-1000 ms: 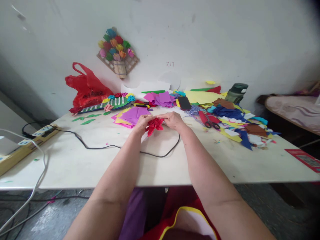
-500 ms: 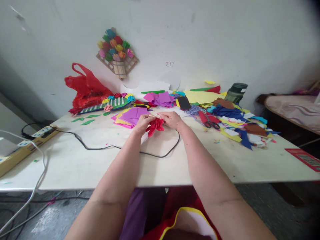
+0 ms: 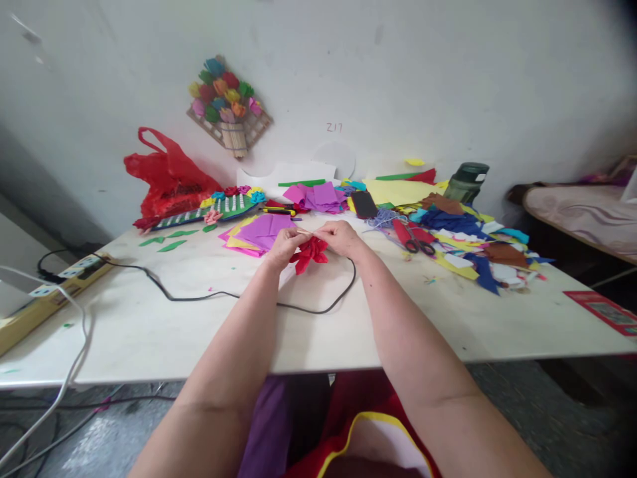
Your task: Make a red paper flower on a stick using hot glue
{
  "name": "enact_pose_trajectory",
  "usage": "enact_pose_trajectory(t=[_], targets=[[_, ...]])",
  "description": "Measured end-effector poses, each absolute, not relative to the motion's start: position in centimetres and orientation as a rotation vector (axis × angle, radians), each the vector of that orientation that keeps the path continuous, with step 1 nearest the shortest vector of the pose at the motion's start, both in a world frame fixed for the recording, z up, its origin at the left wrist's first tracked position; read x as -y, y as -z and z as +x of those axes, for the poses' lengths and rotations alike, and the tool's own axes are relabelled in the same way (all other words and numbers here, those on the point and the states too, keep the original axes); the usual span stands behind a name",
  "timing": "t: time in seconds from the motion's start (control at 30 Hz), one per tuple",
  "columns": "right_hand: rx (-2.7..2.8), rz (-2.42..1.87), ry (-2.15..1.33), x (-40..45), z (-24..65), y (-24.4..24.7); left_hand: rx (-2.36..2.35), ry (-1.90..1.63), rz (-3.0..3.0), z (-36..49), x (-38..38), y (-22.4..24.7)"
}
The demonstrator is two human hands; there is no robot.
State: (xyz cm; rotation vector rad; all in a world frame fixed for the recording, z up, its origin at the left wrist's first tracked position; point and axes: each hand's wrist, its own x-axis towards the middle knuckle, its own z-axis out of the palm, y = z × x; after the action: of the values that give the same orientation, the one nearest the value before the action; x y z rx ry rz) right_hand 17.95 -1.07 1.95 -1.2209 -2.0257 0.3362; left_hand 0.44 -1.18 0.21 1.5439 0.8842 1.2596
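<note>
A red paper flower (image 3: 311, 255) hangs between my two hands, just above the white table. My left hand (image 3: 287, 247) is closed on the flower's left side, fingertips pinched together. From the right, my right hand (image 3: 339, 237) pinches at its upper edge, close to the left fingertips. A thin pale strip or stick shows at the fingertips, too small to name. Beyond my left hand lies a stack of purple, yellow and pink paper sheets (image 3: 261, 231). A black cable (image 3: 318, 311) loops across the table below the flower.
Scissors (image 3: 418, 244) and a heap of paper scraps (image 3: 478, 249) lie to the right, near a dark green bottle (image 3: 466, 182). A phone (image 3: 365, 205) rests at the back. On the left are a red plastic bag (image 3: 166, 174), green paper leaves (image 3: 172, 245) and a power strip (image 3: 54, 292).
Both hands stay together at the red flower, which has turned slightly and shows more of its petals. The whole view has shifted a little.
</note>
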Motion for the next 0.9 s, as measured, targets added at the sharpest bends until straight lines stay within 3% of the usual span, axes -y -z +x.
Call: enact_pose_trajectory(t=[0.9], targets=[[2.019, -1.237, -0.230, 1.65, 17.60, -2.60, -0.766, -1.175, 1.282, 0.56, 0.63, 0.40]])
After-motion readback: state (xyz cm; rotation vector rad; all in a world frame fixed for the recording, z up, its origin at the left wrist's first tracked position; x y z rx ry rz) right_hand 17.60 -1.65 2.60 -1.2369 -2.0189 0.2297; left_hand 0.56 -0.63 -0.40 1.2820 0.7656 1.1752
